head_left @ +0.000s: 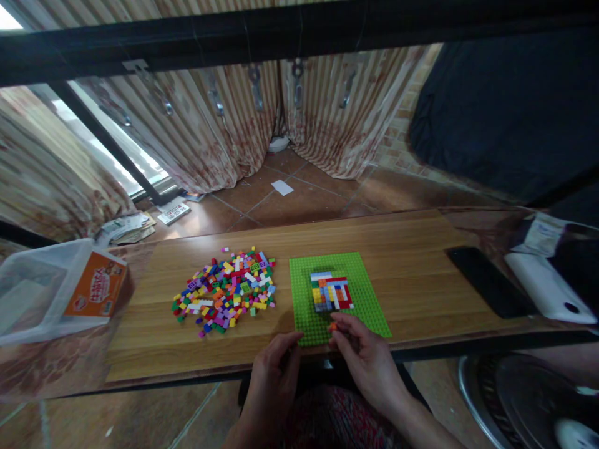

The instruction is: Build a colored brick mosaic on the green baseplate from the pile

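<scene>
My right hand (pixel 362 355) pinches a small orange brick (pixel 333 326) between thumb and index finger, over the near edge of the green baseplate (pixel 369 299). Just beyond it, a block of joined bricks (pixel 331 292) in red, white, yellow, blue and orange sits on the plate. My left hand (pixel 276 368) rests at the plate's near left corner, its index finger stretched to the corner and its thumb a little apart. Nothing shows in that hand; its other fingers are partly hidden. Left of the plate lies a spread pile of loose coloured bricks (pixel 229 290).
The wooden board (pixel 154 337) carries the bricks and plate. A clear plastic box (pixel 42 287) with an orange label stands at the far left. At the right lie a black phone (pixel 486 280) and a white device (pixel 550 290). A dark bar (pixel 299 34) crosses above.
</scene>
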`<state>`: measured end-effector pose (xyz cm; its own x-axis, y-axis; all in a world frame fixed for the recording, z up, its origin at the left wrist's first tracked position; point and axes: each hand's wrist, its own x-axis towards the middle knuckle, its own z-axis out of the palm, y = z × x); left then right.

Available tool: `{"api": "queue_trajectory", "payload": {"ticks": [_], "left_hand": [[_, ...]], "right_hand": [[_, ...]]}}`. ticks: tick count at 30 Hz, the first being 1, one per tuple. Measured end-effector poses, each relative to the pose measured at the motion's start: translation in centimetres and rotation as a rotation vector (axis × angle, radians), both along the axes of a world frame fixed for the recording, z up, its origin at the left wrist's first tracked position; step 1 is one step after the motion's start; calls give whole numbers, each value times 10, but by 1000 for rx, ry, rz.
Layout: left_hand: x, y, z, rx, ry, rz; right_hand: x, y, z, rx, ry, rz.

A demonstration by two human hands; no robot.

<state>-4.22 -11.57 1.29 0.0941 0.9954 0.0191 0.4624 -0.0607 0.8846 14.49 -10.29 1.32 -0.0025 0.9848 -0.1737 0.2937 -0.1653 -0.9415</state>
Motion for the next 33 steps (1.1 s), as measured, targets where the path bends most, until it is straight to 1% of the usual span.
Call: {"api": "queue_trajectory", "payload": {"ticks": [4,6,10,13,17,21,26,29,33], "left_hand": [[12,13,4,40,21,-61],[17,20,6,77,41,-82],[26,32,9,129,60,-92],[31,38,11,126,73,-98],[35,42,10,88,108,-138],[39,45,9,56,150,-189],[43,47,7,122,227,-227],[44,48,4,162,270,-237],[43,47,2,165,295,-240]], "right_hand": [[18,9,-3,70,-76,-54],[22,17,-4,160,-137,-46],[22,33,-12,410,-237,-38],[20,40,-21,497,-260,-63],[20,41,-29,527,-303,-78],[21,40,-29,535,-298,-85],[23,42,-28,528,-363,-47],[23,42,-26,507,-374,-59],[24,40,-22,467,-350,-86]]}}
